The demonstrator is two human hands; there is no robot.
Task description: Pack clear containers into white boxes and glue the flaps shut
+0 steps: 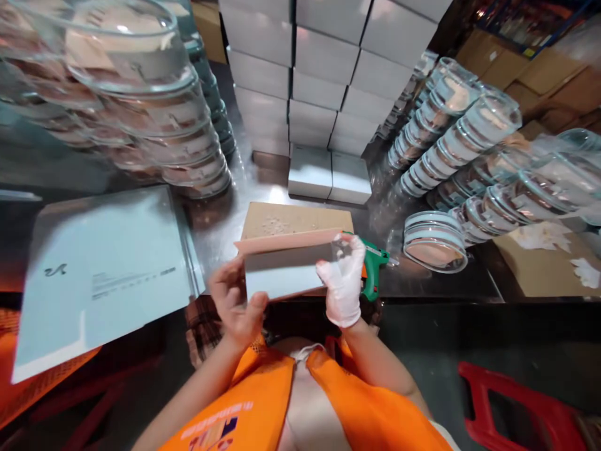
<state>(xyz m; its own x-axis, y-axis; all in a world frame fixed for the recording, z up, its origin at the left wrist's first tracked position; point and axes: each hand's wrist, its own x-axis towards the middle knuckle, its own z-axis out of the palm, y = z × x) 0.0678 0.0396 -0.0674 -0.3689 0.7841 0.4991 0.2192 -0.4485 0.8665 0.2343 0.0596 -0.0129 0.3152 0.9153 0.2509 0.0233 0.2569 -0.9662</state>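
The box (282, 275) is held across the table's (220, 216) near edge, in front of a cardboard slab (300, 218). The bare left hand (237, 300) has fingers and thumb clamped on one end; the gloved right hand (345, 282) pinches the other. Bare metal gives room left of the slab; on the right, one glue gun (372, 269) crowds the glove. Beyond the slab, two white boxes (310, 174) stand side by side before a taller stack. The left-hand folder (103, 269) bears a black squiggle and fine print, too blurred to read.
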